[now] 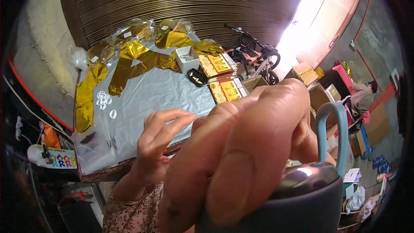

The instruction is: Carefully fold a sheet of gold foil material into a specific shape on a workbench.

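Very near the camera, my right hand [258, 142] looms large, its fingers bent against a dark bottle [297, 209]. The bottle has a shiny metallic lid [306, 177] and a blue-grey carrying loop [340, 136]. Part of the grip is hidden behind the thick foreground fingers. Farther down and to the left, my left hand [159, 131] hovers over the near edge of the table, fingers stretched out and no object visible in it. Its thumb is partly hidden. Below it shows a floral sleeve.
Silver sheeting covers the table [146, 90], with gold foil balloons [142, 62], white rings [103, 99], a white box [187, 60], a black case [197, 77] and printed packets [215, 64] on it. Beyond stand a bicycle [254, 54] and a ribbed shutter [181, 4]. Boxes and a person [362, 97] are at right.
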`<state>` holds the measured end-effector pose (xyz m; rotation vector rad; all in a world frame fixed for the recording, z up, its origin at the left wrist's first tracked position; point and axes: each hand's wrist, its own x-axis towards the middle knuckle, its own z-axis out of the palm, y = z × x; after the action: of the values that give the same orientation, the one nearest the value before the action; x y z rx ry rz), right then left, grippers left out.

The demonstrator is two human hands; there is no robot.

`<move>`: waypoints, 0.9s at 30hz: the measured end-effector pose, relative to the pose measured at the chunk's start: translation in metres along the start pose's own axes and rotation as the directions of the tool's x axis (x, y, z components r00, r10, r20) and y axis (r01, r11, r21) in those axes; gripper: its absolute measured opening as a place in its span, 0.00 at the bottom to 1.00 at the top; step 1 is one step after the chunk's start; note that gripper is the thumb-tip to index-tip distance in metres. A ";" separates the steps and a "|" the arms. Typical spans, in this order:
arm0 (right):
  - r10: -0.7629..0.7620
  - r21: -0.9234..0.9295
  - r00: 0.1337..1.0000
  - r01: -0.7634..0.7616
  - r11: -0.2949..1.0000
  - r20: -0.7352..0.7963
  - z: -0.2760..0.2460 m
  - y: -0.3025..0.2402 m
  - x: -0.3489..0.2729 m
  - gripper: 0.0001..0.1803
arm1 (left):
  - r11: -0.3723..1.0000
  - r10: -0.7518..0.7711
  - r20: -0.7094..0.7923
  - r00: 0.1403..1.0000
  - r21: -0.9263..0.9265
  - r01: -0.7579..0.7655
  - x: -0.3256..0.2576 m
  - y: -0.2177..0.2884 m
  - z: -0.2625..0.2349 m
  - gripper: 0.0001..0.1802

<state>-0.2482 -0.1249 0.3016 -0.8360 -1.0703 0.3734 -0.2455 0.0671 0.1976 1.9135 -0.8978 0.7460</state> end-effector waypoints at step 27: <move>-0.374 -0.295 -0.011 -0.594 0.749 -0.927 -0.341 0.038 -0.427 0.18 | 0.862 -0.292 0.564 0.773 0.505 -0.043 -0.102 -0.114 0.176 0.49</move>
<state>-0.1385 -0.5159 -0.0665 -1.4943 0.4759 -0.6007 -0.1840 -0.0180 -0.0108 2.7498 -1.0104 0.2350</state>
